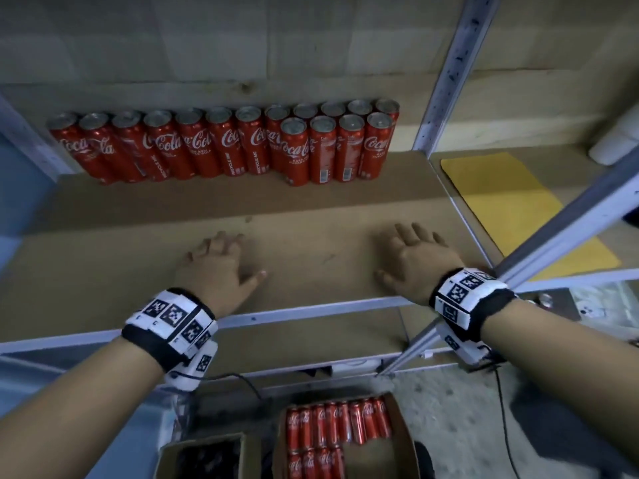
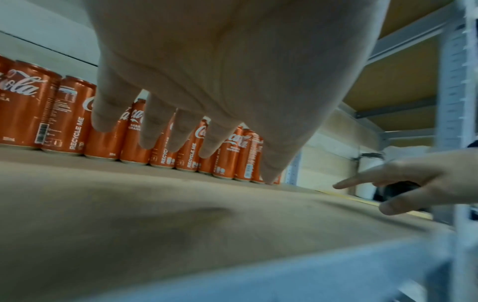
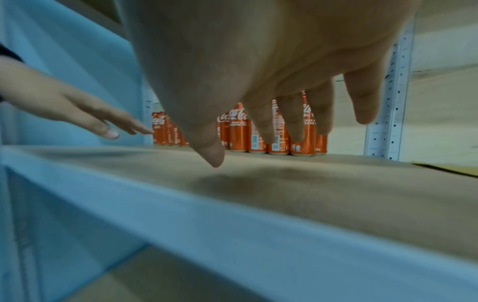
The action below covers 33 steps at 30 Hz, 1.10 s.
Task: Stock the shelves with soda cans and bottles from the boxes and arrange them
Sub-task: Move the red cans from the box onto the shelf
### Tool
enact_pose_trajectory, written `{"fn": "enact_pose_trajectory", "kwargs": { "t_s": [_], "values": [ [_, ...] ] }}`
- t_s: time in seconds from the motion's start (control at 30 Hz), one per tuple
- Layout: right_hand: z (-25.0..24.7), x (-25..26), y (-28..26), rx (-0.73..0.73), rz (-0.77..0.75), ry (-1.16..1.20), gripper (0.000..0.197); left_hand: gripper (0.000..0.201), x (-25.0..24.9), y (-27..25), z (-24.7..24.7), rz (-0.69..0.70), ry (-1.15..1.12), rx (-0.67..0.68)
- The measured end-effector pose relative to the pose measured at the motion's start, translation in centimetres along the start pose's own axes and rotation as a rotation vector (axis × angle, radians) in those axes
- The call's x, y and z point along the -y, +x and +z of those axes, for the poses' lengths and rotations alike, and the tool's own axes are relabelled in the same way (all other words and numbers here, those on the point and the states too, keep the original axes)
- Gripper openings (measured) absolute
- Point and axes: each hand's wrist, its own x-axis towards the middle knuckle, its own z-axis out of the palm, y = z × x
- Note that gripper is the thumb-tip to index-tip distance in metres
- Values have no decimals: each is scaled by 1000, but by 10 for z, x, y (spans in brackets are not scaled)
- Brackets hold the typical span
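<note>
Both hands were empty, fingers spread and nearly straight, palms down above the shelf board (image 1: 311, 236). From the head view the left hand (image 1: 216, 267) hung over the front middle of the board and the right hand (image 1: 420, 261) nearer the front right corner, close to the slanted metal upright (image 1: 553, 229). The wrist views showed a gap and a shadow under each palm, so neither hand pressed flat on the board; whether any fingertip brushed it could not be told.

The soda cans (image 1: 221, 143) stood upright along the back edge of the shelf, in one long row from the left side to short of the back right upright (image 1: 449, 74), with a second shorter row of four cans (image 1: 337, 150) just in front at the right end. Between the cans and the front rail (image 1: 311, 307) the board lay bare, well apart from both hands.

Below the front rail an open cardboard box (image 1: 403, 440) held more red cans lying in rows, its lower part cut off by the frame edge. A second box (image 1: 204, 454) to its left was dark inside; its contents could not be made out. Both wrist views were blurred, and the palms hid much of the can row.
</note>
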Motion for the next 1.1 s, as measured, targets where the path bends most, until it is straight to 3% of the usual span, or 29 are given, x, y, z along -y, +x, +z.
{"fn": "enact_pose_trajectory", "kwargs": {
  "t_s": [0.13,0.23,0.4,0.47,0.67,0.77,0.97,1.1],
  "values": [
    [26,9,-45,-25,-45,41,83,83,-12,-41,27,49,-15,46],
    [55,4,-79,-35,-90,52,84,81,-32,-82,49,81,61,-23],
    [105,-24,-135,-47,-179,95,81,79,-89,-147,92,70,103,-73],
    [129,-38,-153,20,-191,129,83,77,-115,-170,111,43,67,-52],
    [196,-73,-196,335,-205,146,81,71,-175,-226,174,-86,38,233],
    [226,-77,-211,508,-163,154,63,63,-186,-252,202,-119,27,388],
    [296,-49,-218,723,-80,170,41,53,-180,-273,276,-141,30,729],
    [352,-18,-215,822,-13,202,34,52,-162,-261,330,-87,6,812]
  ]
}}
